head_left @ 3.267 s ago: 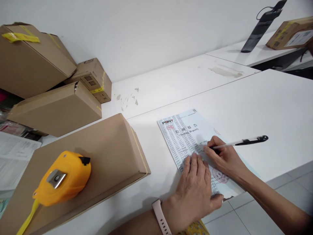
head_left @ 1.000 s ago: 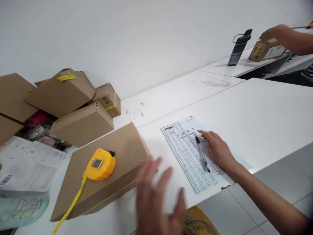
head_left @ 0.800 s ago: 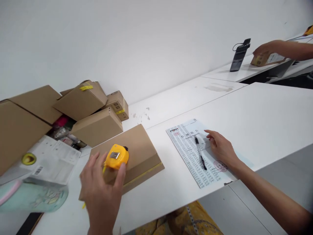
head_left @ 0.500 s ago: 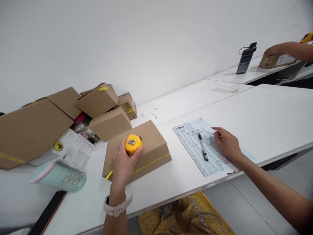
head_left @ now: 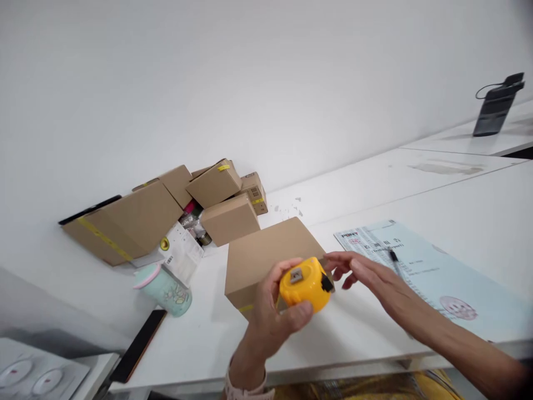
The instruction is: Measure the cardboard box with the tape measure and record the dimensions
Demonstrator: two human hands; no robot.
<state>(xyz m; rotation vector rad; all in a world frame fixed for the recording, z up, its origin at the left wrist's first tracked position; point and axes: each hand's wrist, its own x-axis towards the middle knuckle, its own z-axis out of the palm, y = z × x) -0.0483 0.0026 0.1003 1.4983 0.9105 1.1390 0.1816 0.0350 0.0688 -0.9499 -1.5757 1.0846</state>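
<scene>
My left hand [head_left: 272, 316] is closed around a yellow tape measure [head_left: 306, 286], its metal clip facing up and its black tip pointing right. Just to the right, my right hand [head_left: 370, 278] has its fingers stretched out and loosely apart, close to the tape measure's black end. Whether a fingertip touches the case or the box corner, I cannot tell. Behind and below the tape measure lies a closed cardboard box [head_left: 270, 244] with a strip of yellow tape low on its front. A printed light-blue sheet [head_left: 433, 261] with a black pen [head_left: 393, 255] on it lies under my right forearm.
Several cardboard boxes [head_left: 229, 219] are stacked at the back left by the wall. A mint cup with a pink rim [head_left: 166, 289] stands near a white printed package [head_left: 183, 253]. At the far right is a dark water bottle [head_left: 495, 108]. The table's front edge runs below my arms.
My left hand has lifted the tape measure off the box and brought it nearer. My right hand has moved left from the sheet toward it. The view has shifted left.
</scene>
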